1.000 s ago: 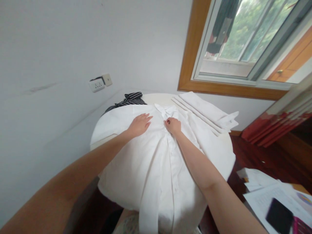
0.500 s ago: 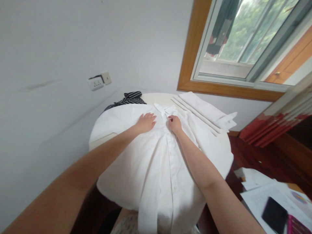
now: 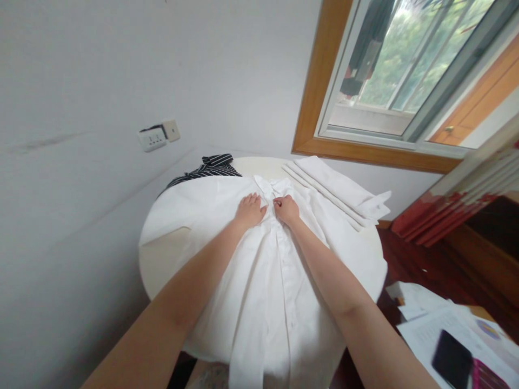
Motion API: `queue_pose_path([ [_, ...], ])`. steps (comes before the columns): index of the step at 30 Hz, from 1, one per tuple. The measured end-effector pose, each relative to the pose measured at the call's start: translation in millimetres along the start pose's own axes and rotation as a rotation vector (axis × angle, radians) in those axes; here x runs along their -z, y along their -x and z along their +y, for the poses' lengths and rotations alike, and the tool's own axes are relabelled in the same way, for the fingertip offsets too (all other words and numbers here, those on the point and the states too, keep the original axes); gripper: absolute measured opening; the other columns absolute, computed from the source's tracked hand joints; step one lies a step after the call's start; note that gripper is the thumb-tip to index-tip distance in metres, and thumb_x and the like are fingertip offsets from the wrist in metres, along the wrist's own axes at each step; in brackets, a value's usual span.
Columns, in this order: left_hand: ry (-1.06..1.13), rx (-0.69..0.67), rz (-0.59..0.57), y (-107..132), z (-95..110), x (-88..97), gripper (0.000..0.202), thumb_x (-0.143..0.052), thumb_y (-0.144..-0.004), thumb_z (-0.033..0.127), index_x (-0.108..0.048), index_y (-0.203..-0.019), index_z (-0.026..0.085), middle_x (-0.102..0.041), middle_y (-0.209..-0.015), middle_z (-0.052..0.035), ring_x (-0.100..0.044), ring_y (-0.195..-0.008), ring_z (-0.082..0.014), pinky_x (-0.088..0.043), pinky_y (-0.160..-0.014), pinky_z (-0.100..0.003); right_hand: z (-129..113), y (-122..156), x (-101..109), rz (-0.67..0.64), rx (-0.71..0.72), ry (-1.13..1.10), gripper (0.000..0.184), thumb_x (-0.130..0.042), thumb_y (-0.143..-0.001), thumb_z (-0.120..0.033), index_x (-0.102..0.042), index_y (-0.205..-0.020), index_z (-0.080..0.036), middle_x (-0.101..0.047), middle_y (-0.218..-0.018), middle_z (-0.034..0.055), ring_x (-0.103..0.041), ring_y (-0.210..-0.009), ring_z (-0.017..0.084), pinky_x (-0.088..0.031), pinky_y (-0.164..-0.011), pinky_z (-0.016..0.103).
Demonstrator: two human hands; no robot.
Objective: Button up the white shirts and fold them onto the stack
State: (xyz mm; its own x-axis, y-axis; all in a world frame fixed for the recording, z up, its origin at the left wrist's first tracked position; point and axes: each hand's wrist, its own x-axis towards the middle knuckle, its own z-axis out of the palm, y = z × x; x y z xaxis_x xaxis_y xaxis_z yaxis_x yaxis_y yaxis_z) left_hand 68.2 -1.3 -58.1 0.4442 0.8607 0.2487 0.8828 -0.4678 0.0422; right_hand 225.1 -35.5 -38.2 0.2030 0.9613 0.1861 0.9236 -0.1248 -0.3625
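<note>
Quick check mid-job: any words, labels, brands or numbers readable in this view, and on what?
None can be read.
On the printed papers: print and a coloured chart, too blurred to read.
On the wall socket: no legible marking.
On the white shirt: no label shows.

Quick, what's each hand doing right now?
Left hand: open, lying flat on the white shirt.
Right hand: closed, pinching the white shirt's front.

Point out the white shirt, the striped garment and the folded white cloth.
white shirt (image 3: pixel 251 281), head view, front panel beside the placket.
striped garment (image 3: pixel 214 167), head view, its bunched middle.
folded white cloth (image 3: pixel 336 186), head view, top layer.
</note>
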Motion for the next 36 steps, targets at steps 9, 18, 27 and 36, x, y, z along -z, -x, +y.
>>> queue_pose_path([
  [9,0.021,0.015,-0.097,2,4,5.9,0.073,-0.023,-0.098,0.056,-0.036,-0.151,0.008,-0.029,-0.16,-0.0168,-0.024,-0.149,-0.0295,-0.018,-0.121,-0.046,-25,-51,-3,-0.041,-0.161,-0.02,0.039,-0.044,-0.096,-0.028,-0.069,-0.121,-0.014,-0.066,-0.125,0.0176,-0.063,-0.117,0.024,-0.048,-0.095,0.03],
  [18,0.047,0.034,-0.128,2,5,6.4,0.076,-0.018,-0.097,0.059,-0.033,-0.152,0.009,-0.026,-0.161,-0.0163,-0.021,-0.15,-0.029,-0.016,-0.122,-0.047,-35,-69,-5,-0.128,-0.293,-0.043,0.044,-0.059,-0.088,-0.034,-0.068,-0.122,-0.009,-0.066,-0.125,0.0212,-0.063,-0.118,0.031,-0.05,-0.093,0.035],
  [27,0.067,0.037,-0.1,4,5,7.4,0.071,-0.022,-0.098,0.057,-0.034,-0.153,0.015,-0.027,-0.161,-0.0151,-0.021,-0.15,-0.0288,-0.016,-0.121,-0.047,-19,-74,-7,-0.029,-0.157,-0.027,0.029,-0.058,-0.091,-0.033,-0.074,-0.107,-0.016,-0.072,-0.113,0.0141,-0.067,-0.106,0.023,-0.048,-0.084,0.026],
  [36,0.103,0.048,-0.145,2,8,12.6,0.059,-0.028,-0.097,0.055,-0.037,-0.151,0.033,-0.025,-0.163,-0.009,-0.018,-0.15,-0.0341,-0.013,-0.119,-0.057,19,-65,28,0.003,-0.031,-0.016,0.031,-0.047,-0.093,-0.015,-0.072,-0.11,-0.01,-0.074,-0.106,0.0112,-0.066,-0.099,0.016,-0.045,-0.085,0.021],
])
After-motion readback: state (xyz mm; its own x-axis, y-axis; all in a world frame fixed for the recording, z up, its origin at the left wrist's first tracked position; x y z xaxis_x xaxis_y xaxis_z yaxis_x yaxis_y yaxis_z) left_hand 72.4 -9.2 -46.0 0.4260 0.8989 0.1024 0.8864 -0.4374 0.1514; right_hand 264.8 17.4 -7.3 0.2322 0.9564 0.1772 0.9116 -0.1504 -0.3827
